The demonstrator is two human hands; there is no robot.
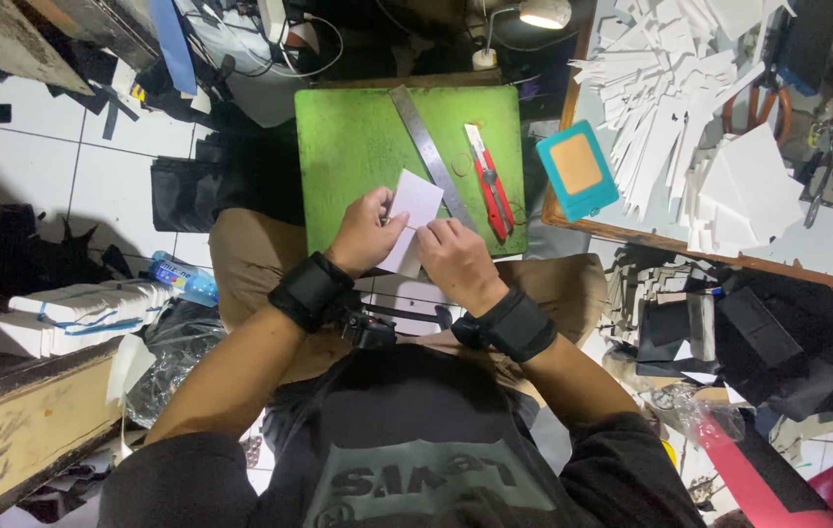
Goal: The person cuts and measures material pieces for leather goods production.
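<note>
Both my left hand [362,235] and right hand [455,256] pinch a white card [412,217] on the green cutting board [358,147]: probably light, thin, easily creased, best held by edges.

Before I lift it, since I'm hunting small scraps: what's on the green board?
On the green board: a steel ruler, a red cutter, and white card in both hands. Anything beneath the card is covered.
</note>
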